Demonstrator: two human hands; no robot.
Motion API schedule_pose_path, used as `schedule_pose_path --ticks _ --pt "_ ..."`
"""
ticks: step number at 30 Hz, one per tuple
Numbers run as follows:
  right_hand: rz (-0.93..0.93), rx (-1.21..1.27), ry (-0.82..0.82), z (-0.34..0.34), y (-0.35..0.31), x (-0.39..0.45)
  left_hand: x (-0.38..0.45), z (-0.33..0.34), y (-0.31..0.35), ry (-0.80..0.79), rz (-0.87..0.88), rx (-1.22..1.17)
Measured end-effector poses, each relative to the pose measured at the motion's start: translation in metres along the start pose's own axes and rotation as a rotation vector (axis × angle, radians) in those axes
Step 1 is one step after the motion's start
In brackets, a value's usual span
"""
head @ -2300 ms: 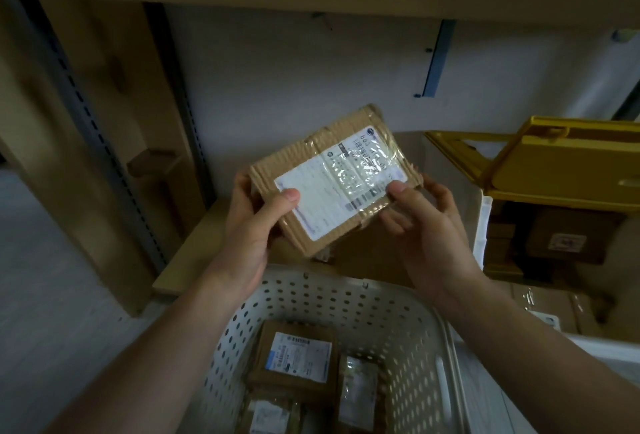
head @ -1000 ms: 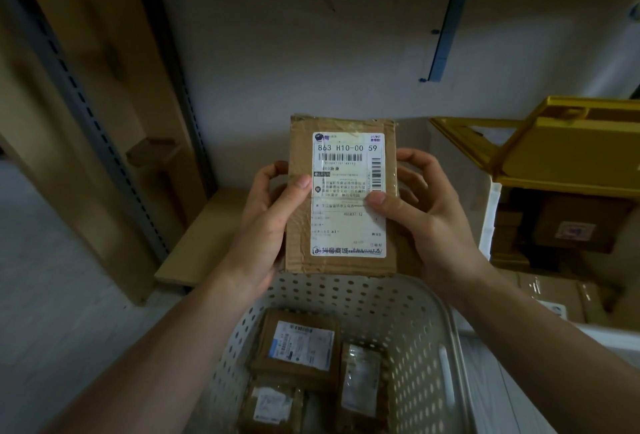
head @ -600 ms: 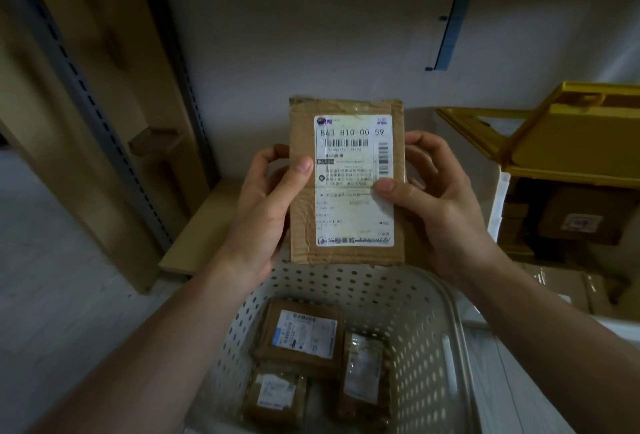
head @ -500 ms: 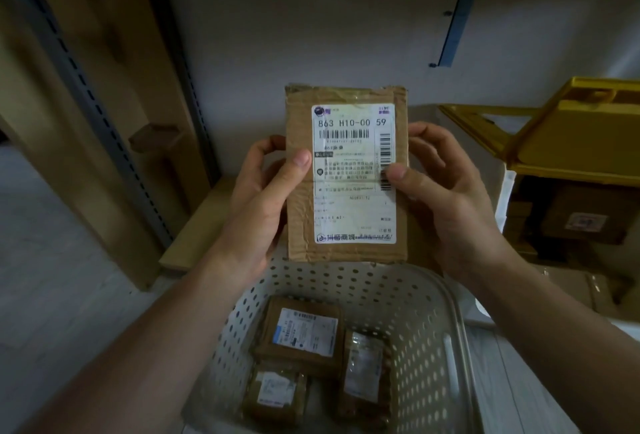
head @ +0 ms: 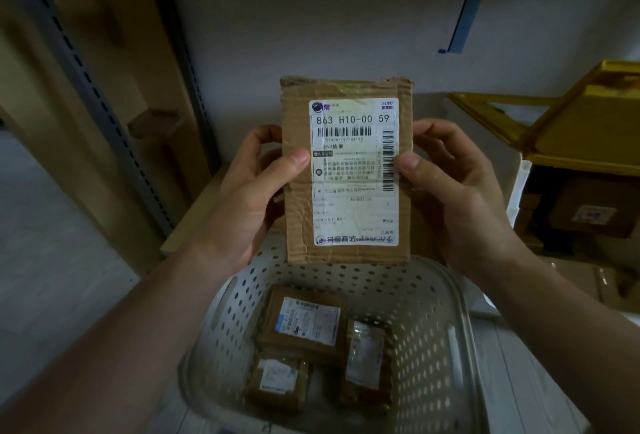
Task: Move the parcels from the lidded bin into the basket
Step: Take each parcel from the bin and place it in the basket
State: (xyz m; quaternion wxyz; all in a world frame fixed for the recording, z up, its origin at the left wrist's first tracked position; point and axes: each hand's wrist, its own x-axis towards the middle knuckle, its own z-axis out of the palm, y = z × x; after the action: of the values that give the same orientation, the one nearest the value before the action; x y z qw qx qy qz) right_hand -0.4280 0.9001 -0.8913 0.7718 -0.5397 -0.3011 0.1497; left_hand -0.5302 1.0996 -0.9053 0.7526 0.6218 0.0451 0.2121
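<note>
Left hand [head: 249,198], right hand [head: 450,198]: both pinching parcel [head: 348,170] upright above basket [head: 429,329].
Risk: edge-first drop, tipping onto basket rim or parcels beneath.

dim white wall [head: 311,18], wooden shelving [head: 114,63]

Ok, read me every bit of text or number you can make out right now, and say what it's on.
"863 H10-00 59": top of the white label on the held parcel, gripped by left hand and right hand.
"863": under the barcode, same label.
"401837 12": mid label, faint.
"抖音商城": bottom of the label.
Remaining small print: blurred.
Labels on the three parcels in the basket and the parcel in the bin: unreadable.
</note>
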Motion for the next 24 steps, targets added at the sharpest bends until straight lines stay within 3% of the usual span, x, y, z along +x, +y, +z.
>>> schedule_pose_path --ticks 9,14,20,24 --pt "0.084 -0.095 0.006 -0.004 0.005 -0.005 -0.005 -0.009 -0.007 -0.023 -0.079 -0.014" --pt "0.154 -0.321 0.024 -0.004 0.017 -0.016 -0.012 -0.016 -0.028 0.009 -0.186 0.008" --pt "0.326 -0.568 -0.011 -0.018 0.045 -0.032 -0.029 -0.019 -0.061 -0.083 -0.409 0.132" --pt "0.431 -0.715 -0.079 -0.029 0.059 -0.04 -0.037 -0.005 -0.079 -0.049 -0.552 0.13"
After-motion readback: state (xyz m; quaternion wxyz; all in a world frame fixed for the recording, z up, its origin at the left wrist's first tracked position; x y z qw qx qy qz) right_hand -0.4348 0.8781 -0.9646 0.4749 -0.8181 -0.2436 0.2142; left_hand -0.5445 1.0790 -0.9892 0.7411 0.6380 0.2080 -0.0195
